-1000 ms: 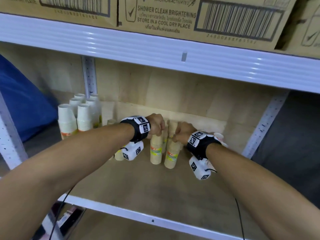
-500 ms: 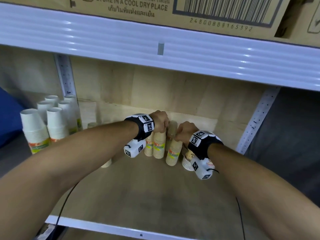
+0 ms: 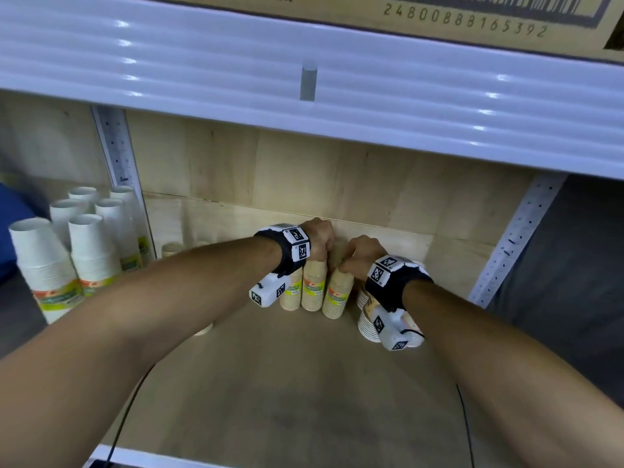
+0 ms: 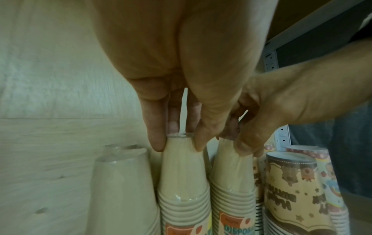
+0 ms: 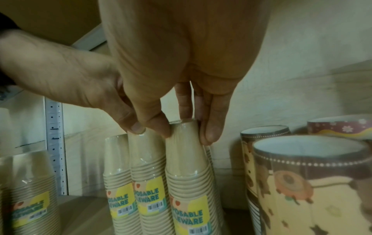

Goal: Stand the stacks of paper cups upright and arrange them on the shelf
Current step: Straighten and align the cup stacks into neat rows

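I have two kraft stacks by their tops at the far wall of the shelf (image 3: 270, 383): my left hand (image 3: 320, 239) has its fingers (image 4: 155, 139) clamped on one stack (image 4: 182, 182), my right hand (image 3: 361, 255) pinches the next stack (image 5: 187, 167) just to its right. Both stand upright, touching (a third kraft one sits left of them). I judge this the nudging-into-line step; next I should let go gently, so neither tips. Printed cups (image 5: 302, 182) stand to the right, white stacks (image 3: 91, 251) in the left bay, a carton (image 3: 439, 15) overhead.
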Available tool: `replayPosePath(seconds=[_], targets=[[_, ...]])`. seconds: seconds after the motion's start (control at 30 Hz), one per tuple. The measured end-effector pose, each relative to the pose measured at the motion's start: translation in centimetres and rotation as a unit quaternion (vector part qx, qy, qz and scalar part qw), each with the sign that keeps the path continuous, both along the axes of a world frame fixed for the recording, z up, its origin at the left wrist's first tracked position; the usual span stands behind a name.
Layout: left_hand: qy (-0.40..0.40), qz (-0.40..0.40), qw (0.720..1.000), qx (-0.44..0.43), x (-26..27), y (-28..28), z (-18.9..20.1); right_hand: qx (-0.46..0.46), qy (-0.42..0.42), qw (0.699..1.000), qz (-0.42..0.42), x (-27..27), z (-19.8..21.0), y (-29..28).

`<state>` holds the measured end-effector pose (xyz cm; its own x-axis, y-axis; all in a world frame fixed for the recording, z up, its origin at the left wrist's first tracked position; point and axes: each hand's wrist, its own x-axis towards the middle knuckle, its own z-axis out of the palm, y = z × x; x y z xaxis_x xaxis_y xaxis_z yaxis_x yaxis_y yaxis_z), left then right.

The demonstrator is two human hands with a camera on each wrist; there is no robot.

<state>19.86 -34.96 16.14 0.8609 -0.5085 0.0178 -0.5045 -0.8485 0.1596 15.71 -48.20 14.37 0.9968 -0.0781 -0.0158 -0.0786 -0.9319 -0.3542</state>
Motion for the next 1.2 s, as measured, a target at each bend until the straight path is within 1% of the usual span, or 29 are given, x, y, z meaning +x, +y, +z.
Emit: replayPosePath(seconds=[0.13,0.23,0.4,0.6,0.77,0.87,1.03,1.13,1.2], targets=[[0.012,-0.001,1.000,0.007,0.4,-0.5,-0.1,-0.007,-0.015,1.000,0.025,0.1,0.2,0.1],[0.014,-0.003,1.000,0.004,0.7,-0.6,-0.3,0.017,-0.023,0.999,0.032,0.2,0.2,0.1],[0.016,-0.010,1.000,0.020,1.1,-0.5,-0.6,0.029,-0.026,0.999,0.031,0.1,0.3,0.1],[0.026,-0.001,0.999,0.023,1.0,-0.6,-0.4,0.029,-0.027,0.999,0.033,0.0,0.2,0.4],[0.021,-0.012,1.000,0.016,0.9,0.1,-0.2,0.031,-0.027,0.999,0.029,-0.3,0.4,0.4],[0.010,-0.004,1.000,-0.005,0.8,0.7,0.2,0.015,-0.034,0.999,0.020,-0.4,0.5,0.5],[0.005,0.015,0.999,-0.028,0.5,2.5,1.4,-0.010,-0.068,0.997,-0.038,-0.2,0.8,1.3],[0.000,0.036,0.999,-0.035,0.2,4.1,2.1,-0.025,-0.062,0.997,-0.038,-0.4,1.7,2.4],[-0.003,0.058,0.998,-0.036,-0.2,5.4,2.7,-0.023,-0.061,0.998,-0.023,-0.4,2.2,3.4]])
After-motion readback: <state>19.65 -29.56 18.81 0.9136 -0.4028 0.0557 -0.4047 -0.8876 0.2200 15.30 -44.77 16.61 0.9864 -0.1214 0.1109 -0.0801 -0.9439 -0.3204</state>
